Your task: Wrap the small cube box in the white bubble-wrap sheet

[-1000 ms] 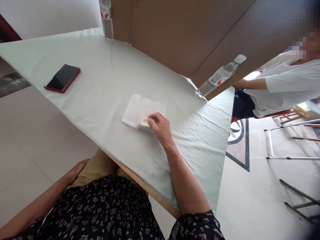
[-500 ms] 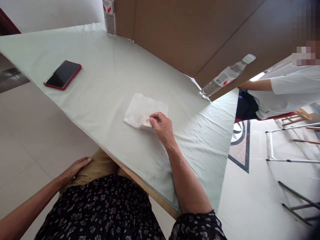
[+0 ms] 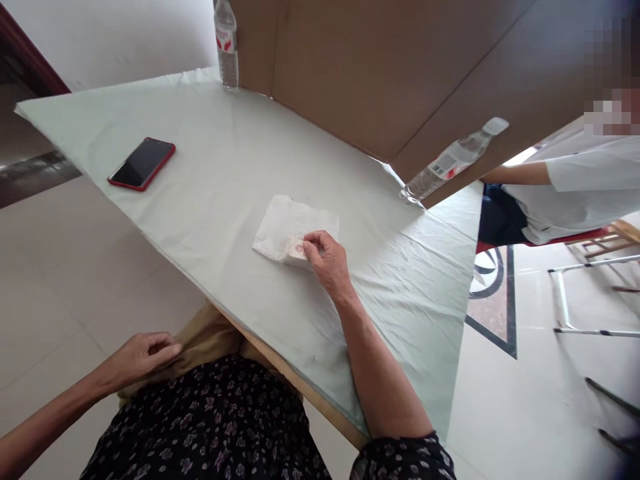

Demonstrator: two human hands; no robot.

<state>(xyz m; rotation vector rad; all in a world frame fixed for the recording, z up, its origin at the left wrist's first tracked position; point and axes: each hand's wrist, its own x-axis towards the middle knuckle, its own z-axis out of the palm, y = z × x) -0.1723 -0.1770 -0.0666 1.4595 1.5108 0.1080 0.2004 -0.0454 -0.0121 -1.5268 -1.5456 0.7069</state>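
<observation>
My right hand [image 3: 327, 263] is closed in a pinch at the right side of a small pale block [image 3: 295, 253] with a reddish mark on top. The block sits on the near edge of a creased white paper sheet [image 3: 287, 220], which lies on the tablecloth. Part of the block is hidden by my fingers. Beside my thigh, below the table edge, is my left hand [image 3: 147, 357]; it holds nothing, with its thumb apart from loosely bent fingers.
A phone [image 3: 143, 163] in a red case lies on the green-covered table [image 3: 210, 167]. A large cardboard panel [image 3: 345, 73] stands behind, with one upright bottle [image 3: 227, 50] and one tilted bottle [image 3: 450, 163] against it. A person in a white shirt [image 3: 590, 177] sits at the right.
My left hand has lifted and bent its fingers, where before they lay flat on the thigh. My right hand stays at the block. The whole view has shifted slightly.
</observation>
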